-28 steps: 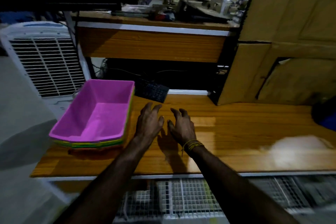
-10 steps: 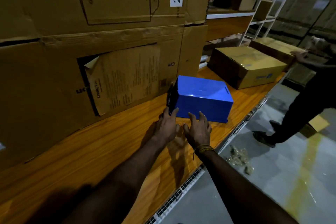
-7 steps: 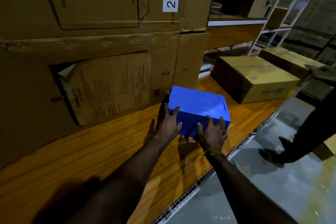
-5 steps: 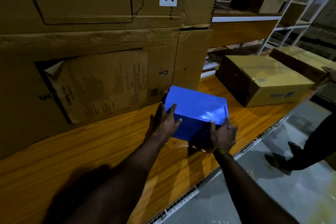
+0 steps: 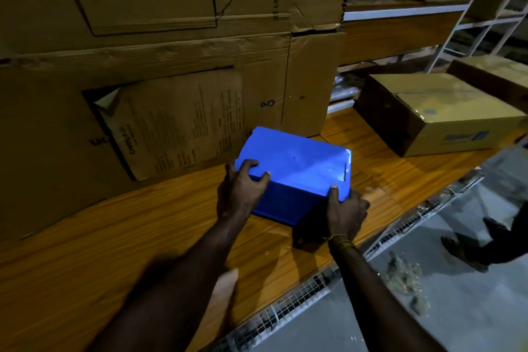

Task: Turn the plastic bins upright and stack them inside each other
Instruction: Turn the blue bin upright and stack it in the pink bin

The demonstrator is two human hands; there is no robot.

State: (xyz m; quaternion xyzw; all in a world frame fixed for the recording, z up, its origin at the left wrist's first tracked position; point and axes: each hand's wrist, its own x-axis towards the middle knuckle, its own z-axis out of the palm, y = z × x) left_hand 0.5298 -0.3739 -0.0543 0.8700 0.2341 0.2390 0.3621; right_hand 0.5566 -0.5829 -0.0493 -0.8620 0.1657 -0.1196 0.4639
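So the bench (image 5: 143, 243) is a glossy orange-brown wood-grain top running from lower left up toward the right of the frame, with a white wire-mesh edge (image 5: 285, 311) along its lower right side. Sitting on it: an upside-down blue plastic bin (image 5: 297, 168) mid-frame, big stacked cardboard cartons (image 5: 143, 94) filling the upper left, and a closed cardboard box (image 5: 434, 111) at right, well apart from the bin.
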